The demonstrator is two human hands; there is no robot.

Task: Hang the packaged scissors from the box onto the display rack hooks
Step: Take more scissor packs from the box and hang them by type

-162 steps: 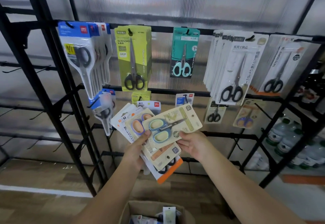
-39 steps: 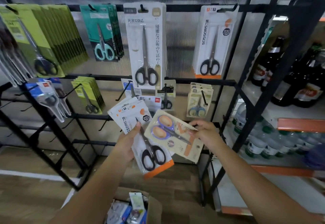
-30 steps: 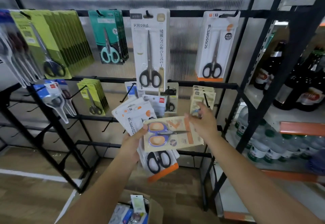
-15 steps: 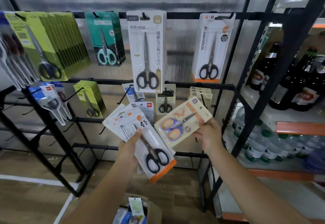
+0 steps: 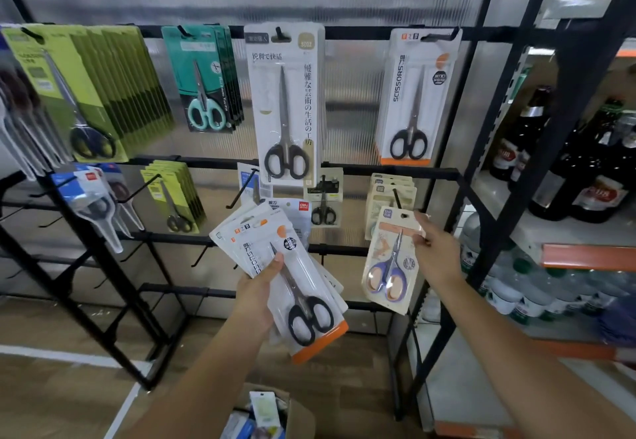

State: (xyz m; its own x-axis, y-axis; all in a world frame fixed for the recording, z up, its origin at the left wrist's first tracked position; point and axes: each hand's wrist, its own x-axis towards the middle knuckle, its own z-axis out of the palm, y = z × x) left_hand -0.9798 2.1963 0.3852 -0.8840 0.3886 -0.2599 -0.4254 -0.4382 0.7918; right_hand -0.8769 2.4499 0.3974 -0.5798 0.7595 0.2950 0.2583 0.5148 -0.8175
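We face the black display rack (image 5: 220, 166), its hooks carrying rows of packaged scissors — lime-green packs (image 5: 103, 91) upper left, teal packs (image 5: 203, 77) beside them, a tall white pack (image 5: 285, 104) at centre, a white pack with an orange base (image 5: 414, 94) to its right. The left hand (image 5: 260, 295) holds a fanned stack of white packs (image 5: 292, 283), thumb pressed across the front card, its black-handled scissors pointing up-left; that grip is clenched on the stack. The right hand (image 5: 435, 254) pinches the top right edge of a beige pack (image 5: 390, 259) holding purple-handled scissors, so its grip is grasping that card. The card hangs upright, its hang-hole just below the tip of the hook (image 5: 396, 197) that carries matching beige packs (image 5: 389, 190) on the second rail — we cannot tell whether the hook has entered the hole. At the bottom edge the cardboard box (image 5: 296, 411) sits open on the wooden floor, more packs inside. Bottles (image 5: 585, 159) stand on the shelving to the right.
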